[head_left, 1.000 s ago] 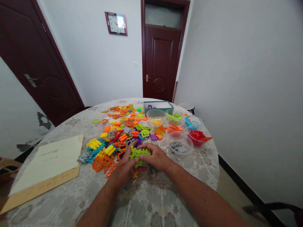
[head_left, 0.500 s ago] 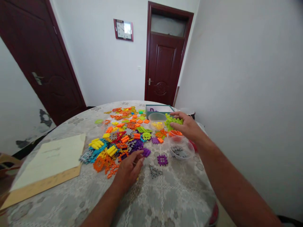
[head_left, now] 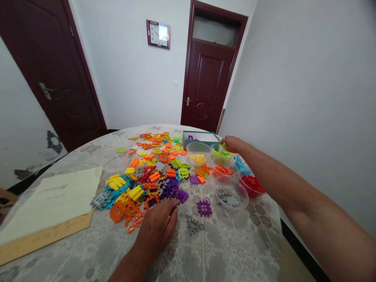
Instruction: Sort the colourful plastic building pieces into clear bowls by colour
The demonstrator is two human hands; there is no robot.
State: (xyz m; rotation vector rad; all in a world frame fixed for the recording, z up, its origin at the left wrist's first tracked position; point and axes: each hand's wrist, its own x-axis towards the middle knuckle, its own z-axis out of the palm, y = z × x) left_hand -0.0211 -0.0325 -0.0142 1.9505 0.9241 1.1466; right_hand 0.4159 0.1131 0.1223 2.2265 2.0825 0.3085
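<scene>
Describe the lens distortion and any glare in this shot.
Head view: wide-angle distortion tilts the dark red wooden door and curves the round table's lace-patterned cloth; glare whitens the right half of the square wall clock's glass.

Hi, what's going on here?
A person is working at a round table with a patterned cloth. Their right hand reaches over a clear bowl of lime-green plastic pieces, with a green piece at the fingertips. Their left hand lies palm-down at the edge of a big heap of colourful interlocking pieces, next to purple ones. Other clear bowls hold orange, red and gray pieces.
</scene>
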